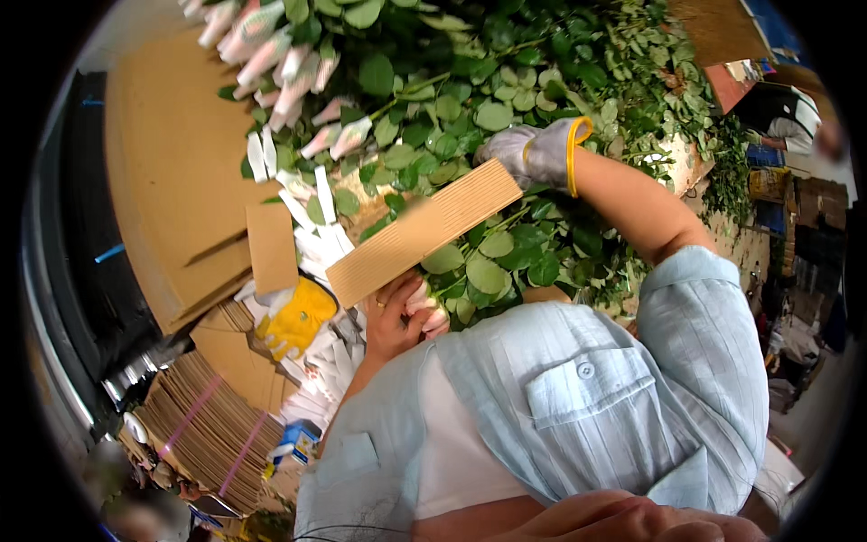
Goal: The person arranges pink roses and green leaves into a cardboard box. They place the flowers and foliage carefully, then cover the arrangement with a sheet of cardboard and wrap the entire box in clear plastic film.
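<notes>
My left hand (395, 320) is bare, wears a ring and curls around pale pink rose heads (428, 313) close to my chest. Leafy rose stems (488, 271) run from these heads to the right. Slanting between my hands is a strip of corrugated cardboard (467, 200); its lower end lies by my left fingers. My right hand (532, 156), in a grey glove with a yellow-edged cuff, is at the strip's upper end among the foliage. Its fingers are mostly hidden, so whether it grips the strip or stems cannot be told.
Roses in pale sleeves (284, 68) lie at the upper left, beside large cardboard sheets (176, 162). White paper strips (332, 244) and a yellow glove (301, 315) are left of my hand. Bundled cardboard (210, 427) stands lower left. Another person (779, 115) works at the far right.
</notes>
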`<state>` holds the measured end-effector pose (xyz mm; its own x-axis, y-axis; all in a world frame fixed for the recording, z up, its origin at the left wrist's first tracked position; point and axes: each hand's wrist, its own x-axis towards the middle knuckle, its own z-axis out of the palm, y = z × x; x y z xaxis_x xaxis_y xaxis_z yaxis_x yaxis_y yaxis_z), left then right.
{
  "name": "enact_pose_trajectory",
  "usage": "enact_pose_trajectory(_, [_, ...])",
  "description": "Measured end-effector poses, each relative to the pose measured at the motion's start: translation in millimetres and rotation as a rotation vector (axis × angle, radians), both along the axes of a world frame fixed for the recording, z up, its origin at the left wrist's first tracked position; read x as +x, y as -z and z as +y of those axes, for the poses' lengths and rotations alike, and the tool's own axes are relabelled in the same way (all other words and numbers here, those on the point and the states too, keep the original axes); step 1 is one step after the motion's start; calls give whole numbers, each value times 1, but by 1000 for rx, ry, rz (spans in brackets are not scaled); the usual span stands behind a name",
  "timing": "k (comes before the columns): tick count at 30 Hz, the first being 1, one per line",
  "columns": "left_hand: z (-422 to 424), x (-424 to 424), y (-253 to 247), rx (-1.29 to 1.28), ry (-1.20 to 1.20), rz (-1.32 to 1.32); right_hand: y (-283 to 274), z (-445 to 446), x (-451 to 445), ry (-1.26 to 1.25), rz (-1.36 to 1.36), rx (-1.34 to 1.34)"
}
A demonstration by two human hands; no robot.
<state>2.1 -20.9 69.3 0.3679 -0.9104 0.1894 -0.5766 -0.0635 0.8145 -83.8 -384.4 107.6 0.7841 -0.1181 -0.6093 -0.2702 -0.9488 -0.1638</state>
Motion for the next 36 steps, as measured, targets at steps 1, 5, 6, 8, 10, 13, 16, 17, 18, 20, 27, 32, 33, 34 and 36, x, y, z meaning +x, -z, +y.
enact_pose_trajectory(1, [-1,1,0,2,-8,-7,-13,0,-1,46,-121,-55])
enact_pose_trajectory(5, [-3,2,-7,40,-10,-50,-70,6,-19,223,-627,-260])
enact_pose_trajectory(6, [-1,0,-7,31,-7,-61,-80,2,-21,231,-711,-261])
enact_pose_trajectory(8, [-2,0,-10,21,-4,-80,-95,5,-23,247,-805,-217])
enact_pose_trajectory(10, [-1,0,-15,20,-5,-76,-69,0,-10,405,-405,66])
enact_pose_trajectory(13, [-2,0,-12,22,-24,-40,-26,9,5,399,-61,26])
enact_pose_trajectory(16, [-3,-2,-16,16,-7,-108,-17,7,5,337,-33,27])
enact_pose_trajectory(17, [-5,-1,-18,13,-1,-108,-17,4,4,314,-21,27])
enact_pose_trajectory(18, [1,0,-18,27,-22,-101,-29,7,1,272,-209,53])
enact_pose_trajectory(20, [1,-1,-16,33,-17,-93,-82,11,-12,419,-537,0])
enact_pose_trajectory(27, [-5,-4,-18,31,1,-89,-192,48,-11,533,-1317,-81])
enact_pose_trajectory(32, [-2,0,-20,49,-11,-135,-227,98,-27,251,-1436,-299])
enact_pose_trajectory(33, [-3,0,-23,81,-8,-130,-228,101,-39,206,-1395,-348])
enact_pose_trajectory(34, [-1,0,-22,116,-7,-116,-227,104,-50,158,-1345,-393])
enact_pose_trajectory(36, [-2,3,-17,40,-7,-180,-225,105,-75,131,-1155,-422])
